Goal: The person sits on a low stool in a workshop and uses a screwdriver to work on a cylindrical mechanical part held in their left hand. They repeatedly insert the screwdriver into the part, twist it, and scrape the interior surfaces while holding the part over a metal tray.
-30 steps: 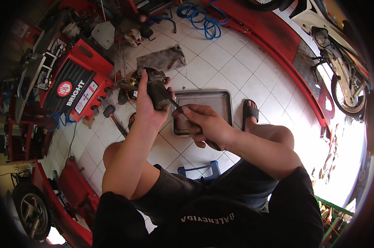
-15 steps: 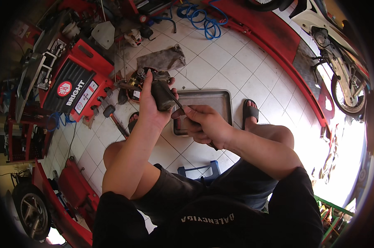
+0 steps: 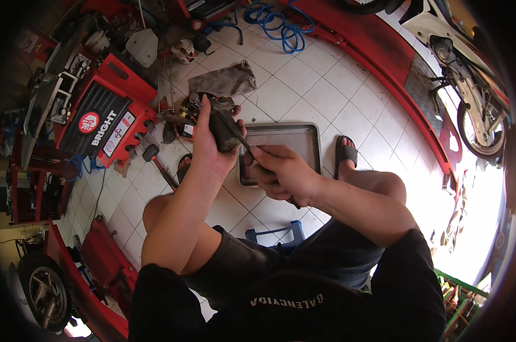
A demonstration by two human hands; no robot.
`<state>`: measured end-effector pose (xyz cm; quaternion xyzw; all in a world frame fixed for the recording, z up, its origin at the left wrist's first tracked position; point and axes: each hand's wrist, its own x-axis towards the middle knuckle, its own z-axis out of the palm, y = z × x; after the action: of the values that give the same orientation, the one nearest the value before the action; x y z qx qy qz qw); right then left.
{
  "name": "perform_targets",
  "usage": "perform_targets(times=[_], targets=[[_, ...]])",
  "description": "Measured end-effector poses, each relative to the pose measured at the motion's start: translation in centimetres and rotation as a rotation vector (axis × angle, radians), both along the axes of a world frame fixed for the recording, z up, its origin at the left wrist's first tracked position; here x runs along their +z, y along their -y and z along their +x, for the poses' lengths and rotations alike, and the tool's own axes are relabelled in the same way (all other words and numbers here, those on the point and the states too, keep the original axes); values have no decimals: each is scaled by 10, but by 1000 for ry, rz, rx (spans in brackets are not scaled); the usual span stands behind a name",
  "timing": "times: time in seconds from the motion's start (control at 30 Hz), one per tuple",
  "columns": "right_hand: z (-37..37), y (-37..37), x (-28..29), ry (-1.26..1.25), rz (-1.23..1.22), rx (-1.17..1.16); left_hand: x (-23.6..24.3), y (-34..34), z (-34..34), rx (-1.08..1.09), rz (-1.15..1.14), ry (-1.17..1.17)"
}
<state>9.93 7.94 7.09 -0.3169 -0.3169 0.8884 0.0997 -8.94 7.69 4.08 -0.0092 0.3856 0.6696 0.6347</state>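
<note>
My left hand point(image 3: 207, 134) is wrapped around a dark, dull cylindrical machine part point(image 3: 225, 132), held up over the floor. Grey metal pieces point(image 3: 217, 104) show at its far end; whether they belong to it I cannot tell. In my closed right hand point(image 3: 283, 176) is a long, thin dark tool point(image 3: 243, 142), whose tip lies against or just beside the cylinder's right side. The tool's other end pokes out below my fist. Its exact kind is hidden by my fingers. Beneath the hands a shallow metal tray point(image 3: 316, 149) rests on the tiles.
Left of me stands a red and black machine point(image 3: 107, 111), with a hammer point(image 3: 158, 165) near it. A grey rag point(image 3: 223, 80) lies beyond my hands. Farther off are a blue coiled hose point(image 3: 286, 34), a red ramp point(image 3: 377, 51) and a motorcycle point(image 3: 468, 80).
The tool in my right hand has shifted slightly, with its tip farther up along the cylinder's side. My left hand keeps the cylinder almost still.
</note>
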Motion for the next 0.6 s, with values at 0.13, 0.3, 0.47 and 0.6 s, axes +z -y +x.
perform_targets(times=[0.13, 0.3, 0.47, 0.6], targets=[[2, -1, -1, -1, 13, -1, -3, -2, 1, -24, 21, 1], [1, -1, -4, -37, 10, 7, -5, -1, 4, 16, 52, -33], [-2, 0, -4, -112, -156, -35, -7, -2, 12, -5, 162, -89], [5, -9, -16, -295, -308, 55, 6, 1, 23, -44, 76, -92]])
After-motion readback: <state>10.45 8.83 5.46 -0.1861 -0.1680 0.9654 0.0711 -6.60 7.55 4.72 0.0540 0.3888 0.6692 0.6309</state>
